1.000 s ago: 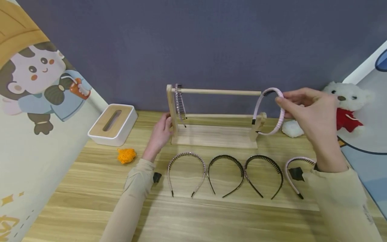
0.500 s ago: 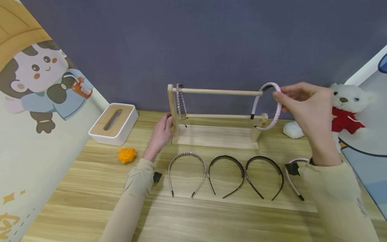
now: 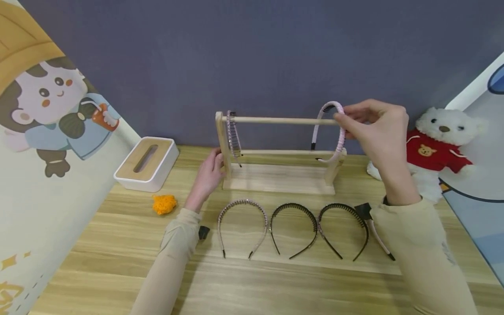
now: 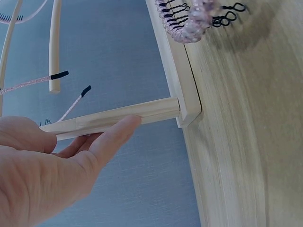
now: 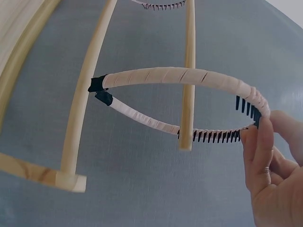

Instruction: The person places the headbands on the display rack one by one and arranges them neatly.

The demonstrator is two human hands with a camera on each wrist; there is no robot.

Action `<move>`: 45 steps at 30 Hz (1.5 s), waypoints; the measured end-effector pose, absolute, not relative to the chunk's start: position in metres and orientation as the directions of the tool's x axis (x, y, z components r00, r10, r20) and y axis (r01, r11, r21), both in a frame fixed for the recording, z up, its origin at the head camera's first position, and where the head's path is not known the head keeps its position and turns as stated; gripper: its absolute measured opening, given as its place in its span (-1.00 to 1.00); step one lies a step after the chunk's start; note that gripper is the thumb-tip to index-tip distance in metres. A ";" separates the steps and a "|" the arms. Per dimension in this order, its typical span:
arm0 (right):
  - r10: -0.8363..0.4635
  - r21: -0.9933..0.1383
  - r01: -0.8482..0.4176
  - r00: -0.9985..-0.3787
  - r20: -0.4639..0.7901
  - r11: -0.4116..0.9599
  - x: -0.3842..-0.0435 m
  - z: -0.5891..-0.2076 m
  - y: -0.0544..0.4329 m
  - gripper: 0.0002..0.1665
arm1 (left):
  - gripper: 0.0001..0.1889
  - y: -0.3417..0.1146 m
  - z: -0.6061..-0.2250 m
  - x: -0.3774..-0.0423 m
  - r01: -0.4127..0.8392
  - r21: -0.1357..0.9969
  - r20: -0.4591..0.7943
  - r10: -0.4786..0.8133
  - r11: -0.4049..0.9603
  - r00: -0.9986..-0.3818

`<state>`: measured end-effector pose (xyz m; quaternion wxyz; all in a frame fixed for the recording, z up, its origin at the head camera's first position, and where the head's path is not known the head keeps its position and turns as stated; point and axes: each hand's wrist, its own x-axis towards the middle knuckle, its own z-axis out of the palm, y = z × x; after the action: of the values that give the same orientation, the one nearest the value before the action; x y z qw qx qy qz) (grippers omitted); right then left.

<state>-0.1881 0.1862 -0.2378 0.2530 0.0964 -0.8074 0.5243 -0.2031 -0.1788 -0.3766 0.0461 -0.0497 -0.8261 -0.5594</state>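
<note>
My left hand (image 3: 208,178) holds the left upright (image 4: 109,118) of a wooden headband stand (image 3: 279,181), thumb and fingers on opposite sides of the post. On its upper rod (image 3: 283,120), close to that upright, hangs a beaded pink headband (image 3: 233,138). My right hand (image 3: 379,131) pinches a pale pink wrapped headband (image 5: 184,75) with black teeth by its curved top. The upper rod's free right end passes through this headband's loop, one arm of the band on each side of the rod in the right wrist view. Its black tips are near the lower rod (image 5: 83,109).
In front of the stand lie a beaded pink headband (image 3: 243,202), two black headbands (image 3: 294,204) (image 3: 343,205) and a pink one (image 3: 381,240) partly behind my right sleeve. A tissue box (image 3: 147,164) and orange ball (image 3: 164,204) sit left, a plush bear (image 3: 441,144) right.
My right hand has moved left and slightly up with the pale pink headband, bringing it from the upper rod's right end further along the rod. My left hand stays on the upright.
</note>
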 end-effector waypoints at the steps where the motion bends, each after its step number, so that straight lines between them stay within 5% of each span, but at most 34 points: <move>1: 0.105 -0.796 -0.423 -0.854 0.510 0.433 -0.189 -0.238 0.184 -0.71 | -0.50 -0.179 -0.377 -0.203 0.133 0.920 0.132 0.030 0.368 -0.991; 45: -0.106 -0.799 -0.450 -0.888 0.448 0.399 -0.222 -0.241 0.078 -0.76 | -0.52 -0.175 -0.377 -0.203 0.134 0.920 0.134 0.028 0.368 -0.991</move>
<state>-0.2218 0.0783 -0.2413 0.1652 0.1697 -0.8199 0.5212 -0.2035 -0.1751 -0.3766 0.0476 -0.0491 -0.8255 -0.5602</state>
